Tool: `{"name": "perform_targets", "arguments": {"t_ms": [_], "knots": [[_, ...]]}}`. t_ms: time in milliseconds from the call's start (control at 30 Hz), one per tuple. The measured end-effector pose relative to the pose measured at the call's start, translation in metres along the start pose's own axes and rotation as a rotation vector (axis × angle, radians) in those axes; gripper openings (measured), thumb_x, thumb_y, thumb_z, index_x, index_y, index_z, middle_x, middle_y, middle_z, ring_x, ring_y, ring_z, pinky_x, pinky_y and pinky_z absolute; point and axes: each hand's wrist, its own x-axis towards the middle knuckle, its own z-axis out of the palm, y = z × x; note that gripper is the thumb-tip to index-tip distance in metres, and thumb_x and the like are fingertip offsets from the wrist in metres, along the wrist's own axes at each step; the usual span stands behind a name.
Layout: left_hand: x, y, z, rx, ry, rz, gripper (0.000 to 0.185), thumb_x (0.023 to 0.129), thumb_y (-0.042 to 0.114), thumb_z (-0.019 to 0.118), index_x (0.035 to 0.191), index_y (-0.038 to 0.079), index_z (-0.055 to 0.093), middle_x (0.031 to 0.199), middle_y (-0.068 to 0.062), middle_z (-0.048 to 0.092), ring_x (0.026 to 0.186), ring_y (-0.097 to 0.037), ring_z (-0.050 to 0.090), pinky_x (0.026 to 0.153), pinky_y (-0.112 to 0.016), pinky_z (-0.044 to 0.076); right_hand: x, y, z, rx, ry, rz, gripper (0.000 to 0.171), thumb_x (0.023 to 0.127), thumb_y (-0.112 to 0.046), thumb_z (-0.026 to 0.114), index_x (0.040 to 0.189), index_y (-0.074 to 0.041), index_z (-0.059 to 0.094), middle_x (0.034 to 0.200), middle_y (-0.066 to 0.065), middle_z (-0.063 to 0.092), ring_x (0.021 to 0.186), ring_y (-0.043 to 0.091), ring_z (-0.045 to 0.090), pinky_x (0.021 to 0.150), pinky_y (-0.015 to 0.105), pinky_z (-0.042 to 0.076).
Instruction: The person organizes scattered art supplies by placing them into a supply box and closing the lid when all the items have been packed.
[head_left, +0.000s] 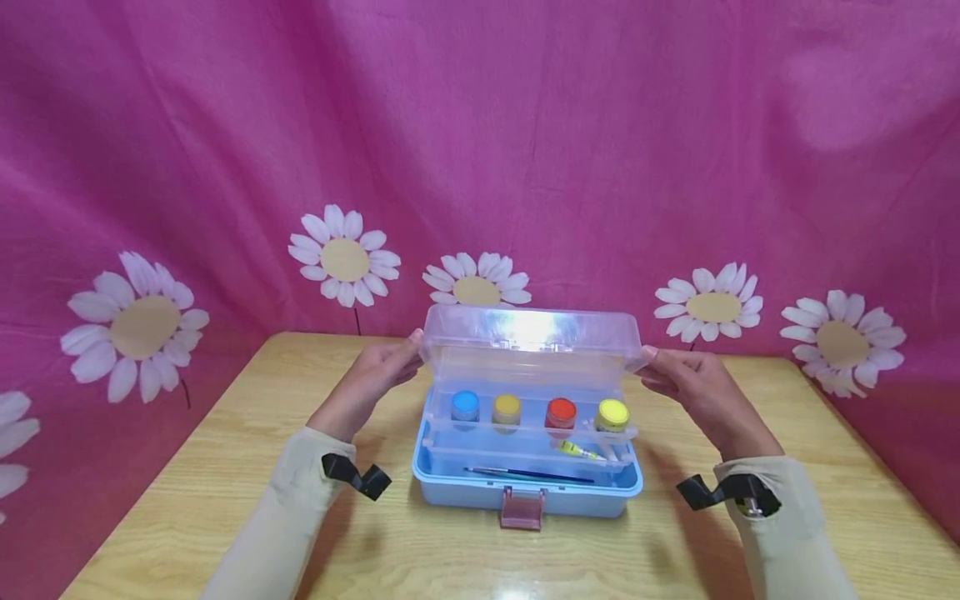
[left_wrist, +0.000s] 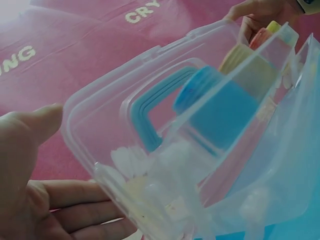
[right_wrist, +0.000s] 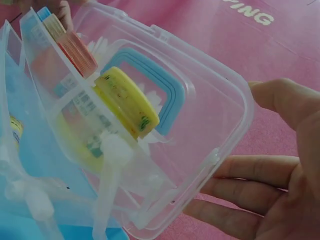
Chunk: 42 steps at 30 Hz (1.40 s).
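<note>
A light blue box (head_left: 465, 497) stands on the table with its clear lid (head_left: 480, 323) raised. My left hand (head_left: 381, 371) holds the lid's left end, thumb at the rim and fingers along the outside. At the right end, my right hand (head_left: 693, 385) holds it the same way. A clear raised tray (head_left: 442, 432) carries jars with a blue cap (head_left: 465, 405), an ochre cap (head_left: 506, 407), a red cap (head_left: 561, 412) and a yellow cap (head_left: 613, 414). Lower down lie a yellow paint tube (head_left: 576, 451) and a thin brush (head_left: 528, 476).
A pinkish latch (head_left: 522, 510) hangs at the box's front. The lid's blue handle (left_wrist: 145, 112) shows through the plastic in both wrist views. Behind the wooden table (head_left: 225, 467) hangs a pink cloth (head_left: 525, 150) with white flowers.
</note>
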Motion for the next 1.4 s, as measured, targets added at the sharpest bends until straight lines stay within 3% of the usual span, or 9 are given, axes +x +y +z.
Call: {"name": "perform_targets", "arguments": {"t_ms": [133, 333, 400, 533, 633, 733, 967, 1167, 1400], "knots": [[0.001, -0.003, -0.005, -0.001, -0.047, 0.035, 0.066, 0.094, 0.054, 0.05, 0.129, -0.001, 0.059, 0.14, -0.014, 0.051, 0.132, -0.031, 0.045, 0.11, -0.044, 0.036, 0.0, 0.002, 0.0, 0.024, 0.002, -0.045, 0.057, 0.097, -0.047, 0.051, 0.127, 0.0, 0.061, 0.123, 0.003, 0.065, 0.114, 0.013, 0.061, 0.099, 0.031, 0.047], [-0.001, -0.005, -0.012, 0.023, -0.103, 0.072, 0.055, 0.096, 0.046, 0.053, 0.126, 0.001, 0.062, 0.135, -0.012, 0.055, 0.131, -0.031, 0.046, 0.111, -0.046, 0.033, 0.0, 0.004, 0.001, 0.002, -0.004, -0.022, 0.058, 0.095, -0.05, 0.053, 0.129, -0.004, 0.061, 0.123, 0.001, 0.066, 0.115, 0.01, 0.059, 0.105, 0.044, 0.042], [-0.001, -0.005, -0.013, 0.017, -0.127, 0.091, 0.053, 0.096, 0.043, 0.055, 0.132, 0.004, 0.059, 0.137, -0.009, 0.054, 0.132, -0.029, 0.044, 0.112, -0.047, 0.032, 0.001, 0.004, 0.001, 0.001, 0.001, -0.015, 0.058, 0.094, -0.05, 0.054, 0.129, -0.004, 0.061, 0.122, 0.0, 0.066, 0.113, 0.008, 0.06, 0.105, 0.046, 0.042], [-0.001, -0.004, -0.014, -0.04, -0.164, 0.124, 0.06, 0.095, 0.035, 0.059, 0.146, 0.009, 0.042, 0.143, -0.009, 0.047, 0.133, -0.028, 0.043, 0.111, -0.045, 0.034, 0.002, 0.006, 0.002, 0.082, 0.019, -0.021, 0.057, 0.093, -0.045, 0.058, 0.13, -0.001, 0.059, 0.118, -0.003, 0.067, 0.108, 0.01, 0.063, 0.098, 0.038, 0.048], [-0.001, -0.003, -0.013, -0.095, -0.17, 0.114, 0.066, 0.094, 0.031, 0.063, 0.151, 0.015, 0.034, 0.141, -0.012, 0.047, 0.13, -0.029, 0.047, 0.106, -0.04, 0.04, 0.003, 0.005, 0.005, 0.177, 0.019, -0.017, 0.058, 0.092, -0.039, 0.063, 0.131, 0.003, 0.055, 0.116, -0.001, 0.066, 0.108, 0.017, 0.064, 0.091, 0.034, 0.052], [-0.003, -0.003, -0.013, -0.132, -0.178, 0.099, 0.068, 0.093, 0.03, 0.064, 0.152, 0.017, 0.031, 0.139, -0.012, 0.046, 0.127, -0.029, 0.049, 0.101, -0.036, 0.045, 0.003, 0.003, 0.007, 0.202, 0.016, 0.007, 0.06, 0.091, -0.039, 0.064, 0.131, 0.004, 0.053, 0.115, -0.001, 0.066, 0.11, 0.023, 0.064, 0.089, 0.031, 0.053], [-0.006, 0.001, -0.009, -0.115, -0.14, 0.067, 0.073, 0.091, 0.034, 0.066, 0.151, 0.013, 0.031, 0.148, -0.009, 0.037, 0.13, -0.027, 0.047, 0.1, -0.034, 0.046, 0.002, 0.0, 0.009, 0.08, 0.022, 0.052, 0.065, 0.089, -0.048, 0.064, 0.131, 0.0, 0.054, 0.12, 0.007, 0.062, 0.106, 0.016, 0.064, 0.091, 0.029, 0.052], [-0.006, 0.002, -0.003, 0.005, -0.083, -0.021, 0.076, 0.085, 0.043, 0.071, 0.149, 0.018, 0.039, 0.141, -0.012, 0.048, 0.123, -0.027, 0.053, 0.096, -0.036, 0.05, 0.002, 0.0, 0.01, 0.042, -0.009, 0.079, 0.067, 0.089, -0.048, 0.064, 0.135, -0.001, 0.051, 0.131, 0.015, 0.055, 0.109, 0.014, 0.059, 0.09, 0.027, 0.053], [-0.006, 0.001, 0.001, 0.033, -0.079, -0.01, 0.078, 0.085, 0.04, 0.072, 0.15, 0.014, 0.036, 0.142, -0.013, 0.048, 0.125, -0.029, 0.051, 0.1, -0.042, 0.046, 0.003, 0.001, 0.011, -0.029, -0.02, 0.082, 0.069, 0.088, -0.05, 0.065, 0.137, -0.003, 0.05, 0.133, 0.014, 0.055, 0.12, 0.026, 0.052, 0.1, 0.045, 0.047]]}}
